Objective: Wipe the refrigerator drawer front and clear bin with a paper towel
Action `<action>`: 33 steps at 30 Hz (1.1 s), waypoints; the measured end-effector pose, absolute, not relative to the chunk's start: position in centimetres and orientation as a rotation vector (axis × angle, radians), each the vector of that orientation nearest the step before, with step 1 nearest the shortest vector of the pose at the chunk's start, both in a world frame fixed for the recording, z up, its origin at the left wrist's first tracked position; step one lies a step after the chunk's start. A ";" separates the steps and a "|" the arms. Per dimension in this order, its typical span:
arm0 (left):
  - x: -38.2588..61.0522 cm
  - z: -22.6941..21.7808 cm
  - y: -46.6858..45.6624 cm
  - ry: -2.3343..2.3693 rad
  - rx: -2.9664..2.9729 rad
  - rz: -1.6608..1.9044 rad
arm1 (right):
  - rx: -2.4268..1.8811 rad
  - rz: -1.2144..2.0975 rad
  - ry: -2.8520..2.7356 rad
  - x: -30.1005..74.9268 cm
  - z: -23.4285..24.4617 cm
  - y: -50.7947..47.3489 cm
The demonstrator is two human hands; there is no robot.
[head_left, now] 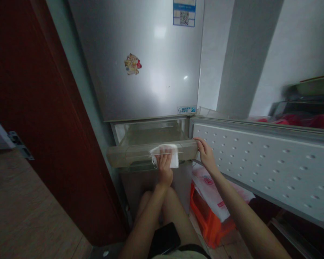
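Observation:
Pulled partway out of the refrigerator's middle compartment is a clear plastic drawer (135, 153). A white cloth (174, 158) lies against its front panel, and my left hand (164, 163) presses it there with the fingers extended over it. The drawer's inside shows no contents that I can make out. At the drawer's right end, my right hand (206, 153) curls its fingers over the corner and grips it; the thumb is mostly hidden.
The compartment's dimpled door (259, 162) is swung out to the right. Beneath it stands an orange stool (212, 228) with a white plastic bag (214, 190) on top. A dark red door (56, 118) borders the left. On my lap lies a black phone (166, 238).

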State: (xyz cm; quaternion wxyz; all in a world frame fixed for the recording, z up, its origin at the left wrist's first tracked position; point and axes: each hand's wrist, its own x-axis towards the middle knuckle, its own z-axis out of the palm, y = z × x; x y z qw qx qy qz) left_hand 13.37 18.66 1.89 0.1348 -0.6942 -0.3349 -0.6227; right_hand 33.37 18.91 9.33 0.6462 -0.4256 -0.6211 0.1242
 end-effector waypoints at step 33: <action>11.4 2.0 18.5 -0.880 -2.164 -1.261 | -0.958 0.309 -1.410 33.4 9.2 19.1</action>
